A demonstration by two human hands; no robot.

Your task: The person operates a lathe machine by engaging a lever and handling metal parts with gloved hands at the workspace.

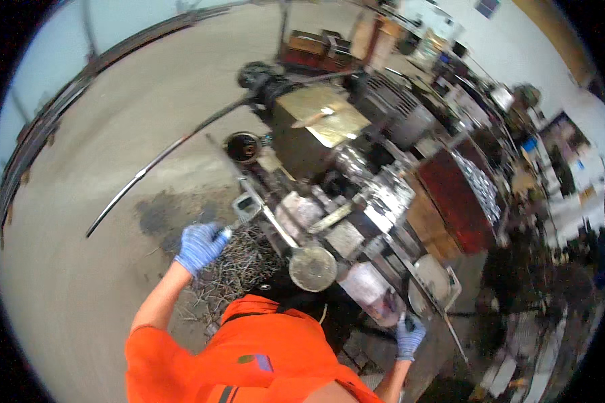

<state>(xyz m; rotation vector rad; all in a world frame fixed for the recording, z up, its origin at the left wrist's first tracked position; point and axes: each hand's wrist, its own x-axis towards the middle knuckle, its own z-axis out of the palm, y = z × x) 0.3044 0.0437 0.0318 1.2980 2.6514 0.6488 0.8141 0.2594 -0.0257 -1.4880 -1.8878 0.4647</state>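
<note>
My left hand [200, 248], in a blue-grey knitted glove, is held above a heap of metal shavings [242, 265] at the near left of a machine. Its fingers are closed, and a small whitish thing [227, 233] shows at their tips, too blurred to name. At the machine's near right, my right hand [410, 337], gloved alike, has its fingers curled around something dark beside a pale stained sheet [373, 292]. What it grips is mostly hidden. Between my hands, a round metal handwheel or disc [312, 269] sits at the machine's near end.
A long metal bar [151, 164] juts out leftward from the machine. On its yellowish box top [316, 111] lies a brush [314, 117]. Nearby stands a round can of dark liquid [243, 147]. A red-brown box [460, 198] and cluttered benches fill the right.
</note>
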